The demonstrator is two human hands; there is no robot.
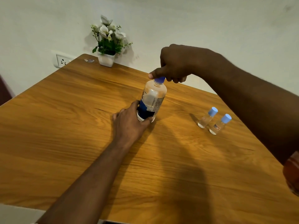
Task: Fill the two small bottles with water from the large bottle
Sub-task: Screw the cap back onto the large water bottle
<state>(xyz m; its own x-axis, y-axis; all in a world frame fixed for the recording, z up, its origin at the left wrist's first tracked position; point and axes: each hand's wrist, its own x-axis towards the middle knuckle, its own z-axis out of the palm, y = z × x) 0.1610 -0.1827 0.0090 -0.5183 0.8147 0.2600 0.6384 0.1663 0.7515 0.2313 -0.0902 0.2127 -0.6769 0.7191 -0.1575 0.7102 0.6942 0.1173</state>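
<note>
A large clear water bottle (153,97) with a blue label stands upright near the middle of the wooden table (64,126). My left hand (129,122) grips its base. My right hand (174,65) is above it, thumb and fingers pinching the blue cap (159,79). To the right stand two small clear bottles with light blue caps on, one (207,117) slightly farther back, the other (220,124) nearer with a small red-edged label. Both look capped and upright.
A white pot of artificial flowers (107,44) stands at the table's far edge against the wall. A wall socket (62,61) is to its left. A small wrapper (89,60) lies near the pot.
</note>
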